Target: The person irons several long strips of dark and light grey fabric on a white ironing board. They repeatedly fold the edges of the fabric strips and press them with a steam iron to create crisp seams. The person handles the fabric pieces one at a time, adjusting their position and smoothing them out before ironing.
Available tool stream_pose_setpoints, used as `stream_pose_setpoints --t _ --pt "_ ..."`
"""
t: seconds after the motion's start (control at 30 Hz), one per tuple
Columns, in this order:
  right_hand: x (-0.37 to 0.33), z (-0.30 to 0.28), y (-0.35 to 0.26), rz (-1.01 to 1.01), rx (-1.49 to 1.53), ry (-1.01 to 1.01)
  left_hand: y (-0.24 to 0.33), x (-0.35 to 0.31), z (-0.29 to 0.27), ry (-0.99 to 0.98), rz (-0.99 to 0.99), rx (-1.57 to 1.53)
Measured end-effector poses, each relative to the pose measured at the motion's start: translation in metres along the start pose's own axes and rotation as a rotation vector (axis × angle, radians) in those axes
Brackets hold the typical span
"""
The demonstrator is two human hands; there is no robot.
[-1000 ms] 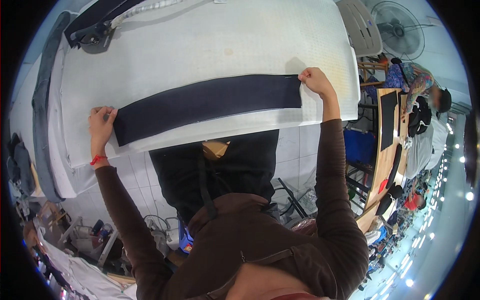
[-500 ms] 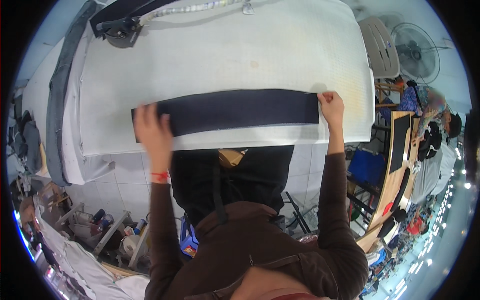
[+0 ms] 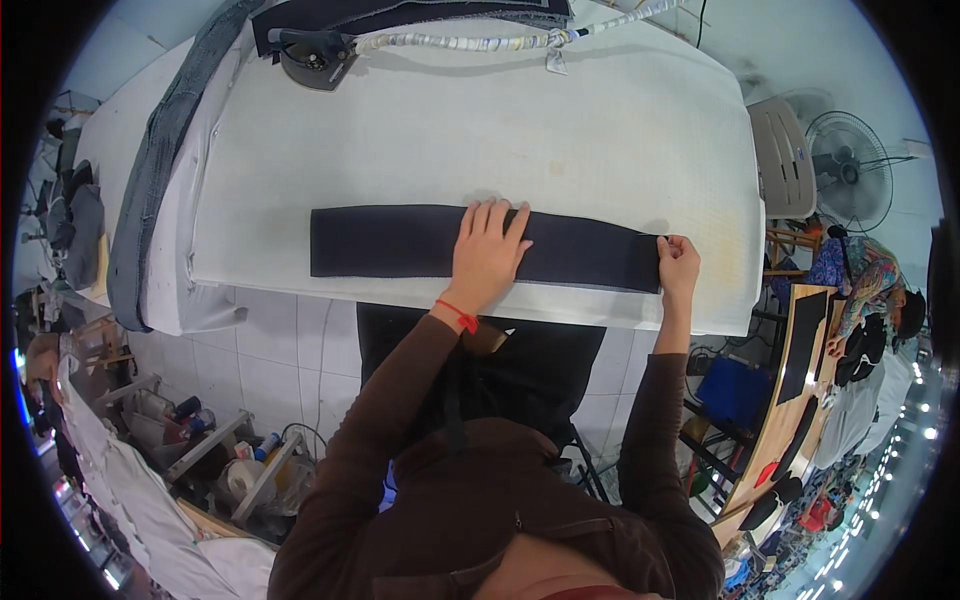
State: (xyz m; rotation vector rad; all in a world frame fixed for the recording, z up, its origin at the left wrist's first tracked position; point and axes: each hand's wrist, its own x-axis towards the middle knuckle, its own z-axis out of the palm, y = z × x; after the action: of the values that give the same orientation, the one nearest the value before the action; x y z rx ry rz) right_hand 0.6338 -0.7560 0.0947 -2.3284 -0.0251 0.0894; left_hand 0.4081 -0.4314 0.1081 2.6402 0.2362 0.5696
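Observation:
A long dark navy strip of fabric point(image 3: 390, 242) lies flat along the near edge of a white padded ironing table point(image 3: 450, 130). My left hand point(image 3: 487, 255) rests on the middle of the strip, palm down with its fingers stretched out. At the strip's right end, my right hand point(image 3: 680, 262) pinches the upper corner between thumb and fingers. Far to the left on the table, an iron point(image 3: 318, 62) stands with its cloth-wrapped hose point(image 3: 450, 41) running right.
More dark fabric point(image 3: 400, 14) lies behind the iron. Grey denim cloth point(image 3: 165, 170) hangs along the table's left side. To the right are a beige chair point(image 3: 783, 155), a fan point(image 3: 850, 168) and a wooden bench point(image 3: 795, 395) with dark pieces, where another person point(image 3: 870, 290) sits.
My left hand has slid from the strip's left end to its middle. My right hand keeps hold of the right corner. The whole view has shifted slightly.

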Motion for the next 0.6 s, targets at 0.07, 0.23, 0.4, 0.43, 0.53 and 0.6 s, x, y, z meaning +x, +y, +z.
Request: stream_pose_setpoints --t 0.07,0.23,0.4,0.43,0.53,0.6 --pt "0.000 -0.007 0.008 0.011 0.075 0.012 -0.002 0.001 -0.005 0.032 -0.008 -0.140" --pt "-0.006 -0.028 0.001 0.036 0.118 -0.115 -0.009 -0.033 -0.049 0.062 -0.308 -0.521" --pt "-0.109 -0.017 -0.178 -0.229 0.338 -0.403 0.037 -0.043 -0.093 -0.093 -0.610 -1.361" --pt "-0.136 0.002 -0.198 -0.333 0.355 -0.408 0.057 -0.034 -0.104 -0.047 -0.670 -1.541" --pt "-0.183 0.049 -0.227 -0.345 0.447 -0.562 0.060 -0.044 -0.114 0.046 -0.874 -1.607" --pt "-0.195 0.068 -0.228 -0.279 0.454 -0.654 0.044 -0.060 -0.110 0.051 -0.930 -1.523"
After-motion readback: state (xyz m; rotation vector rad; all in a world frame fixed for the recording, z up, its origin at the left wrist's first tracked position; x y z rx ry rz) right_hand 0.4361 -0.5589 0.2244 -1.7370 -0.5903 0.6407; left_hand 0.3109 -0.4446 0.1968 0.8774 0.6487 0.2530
